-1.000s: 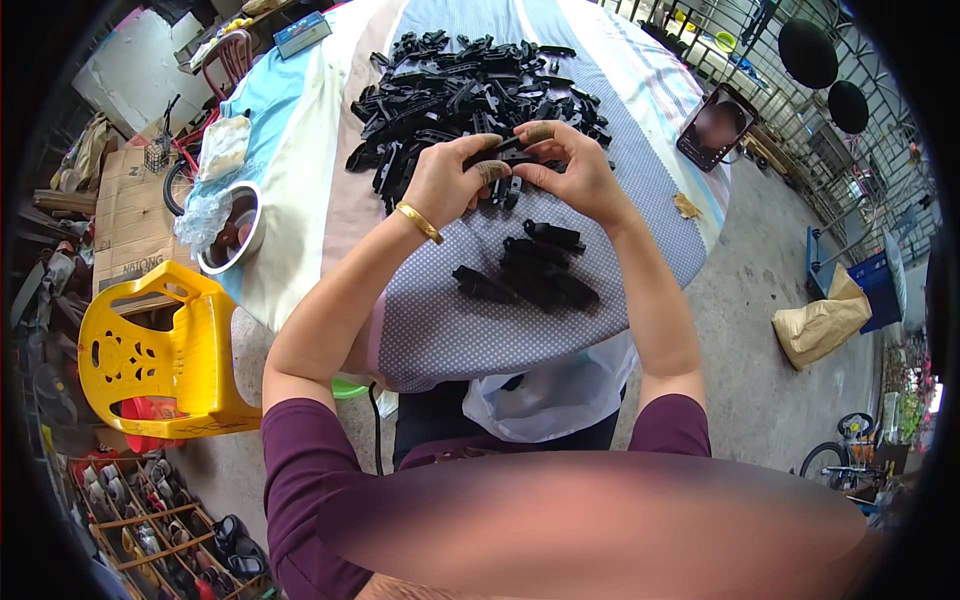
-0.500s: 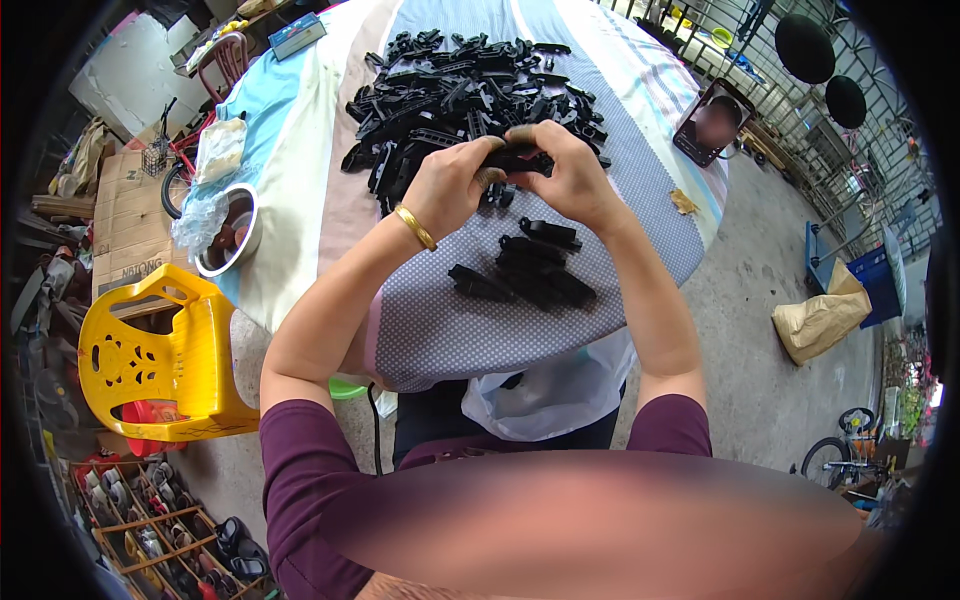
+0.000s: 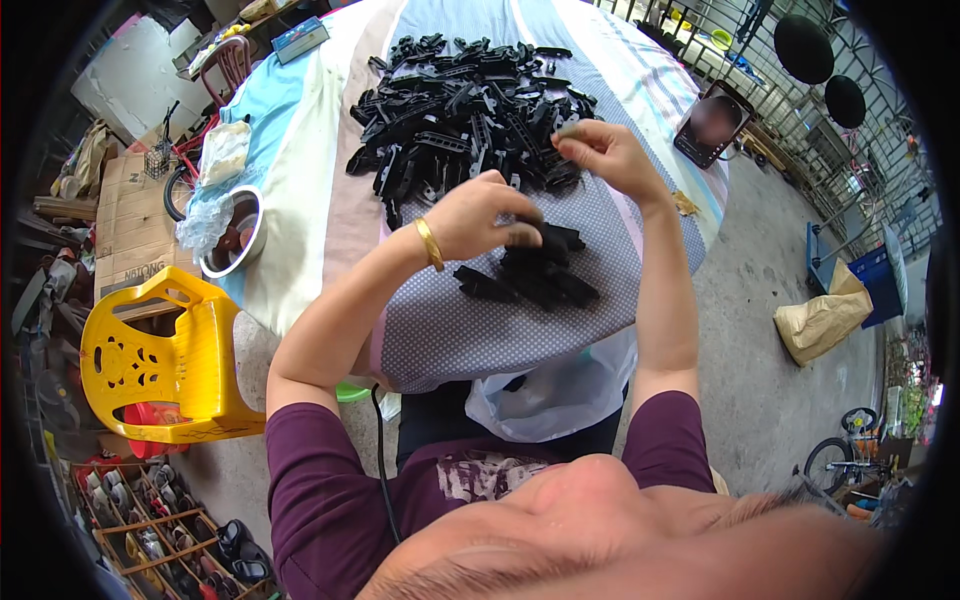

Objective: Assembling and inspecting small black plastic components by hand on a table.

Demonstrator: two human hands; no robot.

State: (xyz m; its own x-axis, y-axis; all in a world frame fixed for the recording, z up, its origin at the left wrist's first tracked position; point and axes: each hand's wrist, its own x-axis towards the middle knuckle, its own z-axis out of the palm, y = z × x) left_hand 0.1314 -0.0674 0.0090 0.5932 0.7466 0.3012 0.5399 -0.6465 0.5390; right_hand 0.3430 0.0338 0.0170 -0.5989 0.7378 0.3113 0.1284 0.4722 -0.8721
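Observation:
My left hand (image 3: 482, 218) hangs low over the near part of the table, its fingers curled around a black plastic part (image 3: 524, 222). Right under it lies a small group of similar black parts (image 3: 540, 275), laid close together on the dotted cloth. My right hand (image 3: 612, 160) is at the right edge of a large heap of black plastic parts (image 3: 450, 110), thumb and fingertips brought together. Whatever sits between those fingertips is too small to make out. Some heap pieces are long with ladder-like slots.
A patterned cloth covers the table (image 3: 430, 345). A phone-like device (image 3: 712, 125) stands at the right, near a dry leaf (image 3: 685, 203). To the left are a white bowl (image 3: 254, 245) and a yellow plastic chair (image 3: 205, 360). A white plastic bag (image 3: 550, 400) hangs at my lap.
My hands were together over the heap's near edge, around one black part. They have separated: the left came nearer, over the small group, and the right shifted right along the heap.

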